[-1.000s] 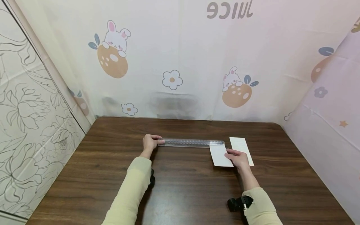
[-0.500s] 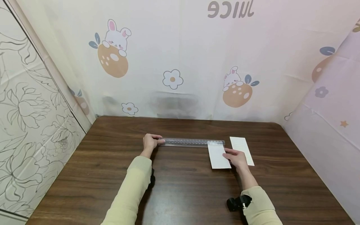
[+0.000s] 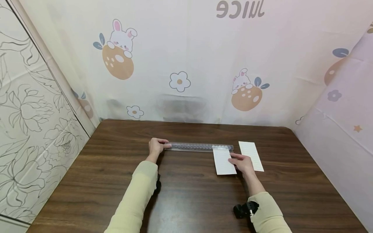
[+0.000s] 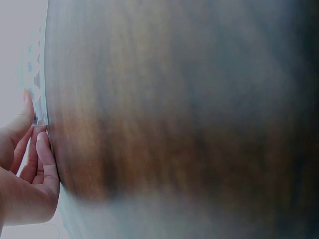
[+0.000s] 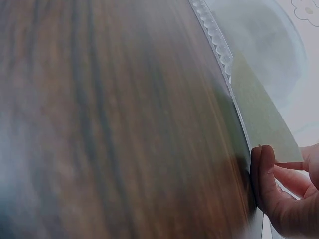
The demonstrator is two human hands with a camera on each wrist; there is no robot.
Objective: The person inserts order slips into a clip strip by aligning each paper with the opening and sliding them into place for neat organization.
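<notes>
Paper slip (image 3: 223,161) slid left under ruler (image 3: 201,147); right hand (image 3: 242,162) flat on it, left hand (image 3: 155,146) pinching ruler end.

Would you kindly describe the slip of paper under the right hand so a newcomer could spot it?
On the brown table, find the clear ruler. The paper tucks under its right end, touched by the right hand. The other slip lies apart, untouched.

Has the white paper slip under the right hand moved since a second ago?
Yes. The white paper slip under the right hand has slid leftward along the clear plastic ruler, widening its gap from the second white slip, which stayed put.
</notes>
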